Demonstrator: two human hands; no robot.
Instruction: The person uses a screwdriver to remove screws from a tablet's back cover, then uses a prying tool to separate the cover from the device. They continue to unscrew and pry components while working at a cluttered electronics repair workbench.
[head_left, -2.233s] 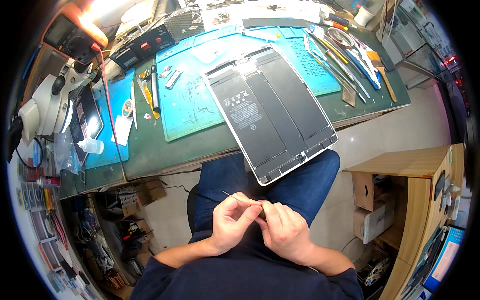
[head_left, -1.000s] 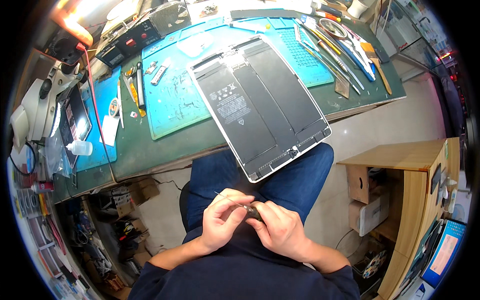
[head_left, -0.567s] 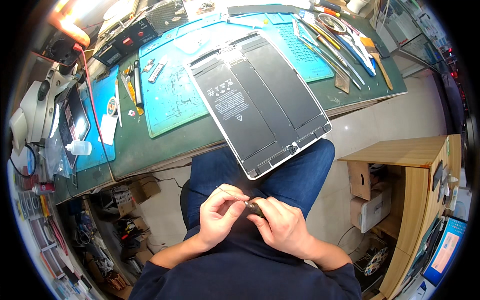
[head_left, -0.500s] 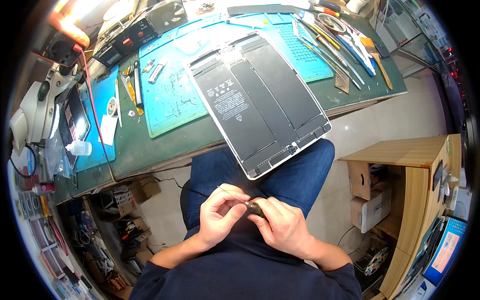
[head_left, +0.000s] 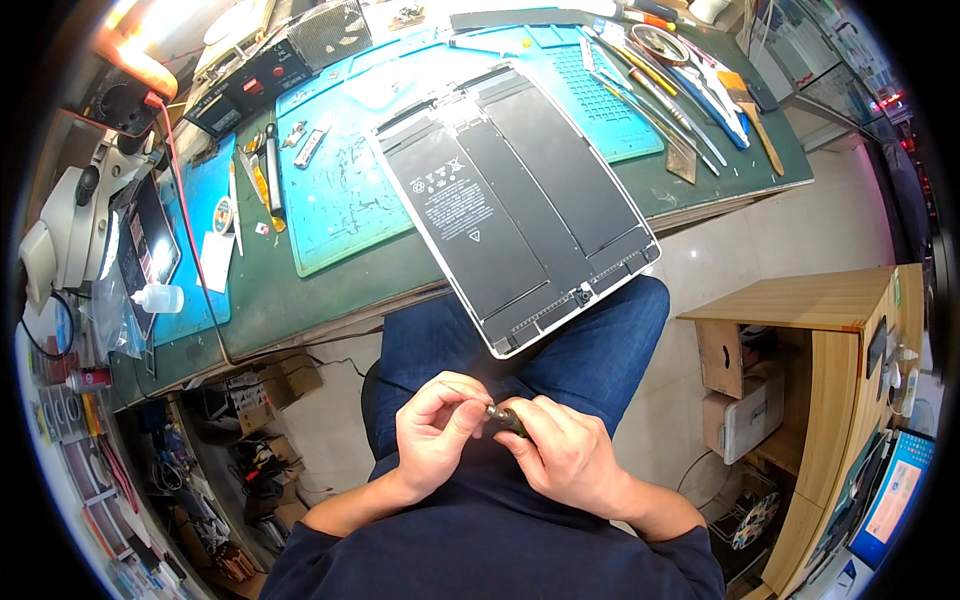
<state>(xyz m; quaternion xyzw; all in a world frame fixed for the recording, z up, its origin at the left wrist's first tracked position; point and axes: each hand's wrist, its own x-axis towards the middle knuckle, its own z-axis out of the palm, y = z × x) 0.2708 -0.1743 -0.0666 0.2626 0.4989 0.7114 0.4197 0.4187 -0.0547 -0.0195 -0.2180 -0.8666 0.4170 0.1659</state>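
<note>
My right hand (head_left: 568,447) is closed around the dark handle of a small hand tool with a metal collar (head_left: 497,411); its exact kind is hard to make out. My left hand (head_left: 437,428) pinches at the collar's front end, thumb against fingers, and hides whatever thin part is there. Both hands are over my lap. Beyond them, an opened tablet (head_left: 527,215) shows its black battery cells. It rests partly on the bench's blue mat, and its near end juts past the bench edge above my thighs.
On the green bench (head_left: 262,310), the blue work mat (head_left: 345,215) lies under the tablet. Tweezers, a brush (head_left: 752,120) and a tape roll (head_left: 660,44) lie at the far right. A small bottle (head_left: 158,297) is at left. A wooden cabinet (head_left: 800,300) stands right of my legs.
My left fingers have closed in at the tool's front end, and the thin shaft that showed above them is now hidden. The right hand keeps its grip; the tablet stays put.
</note>
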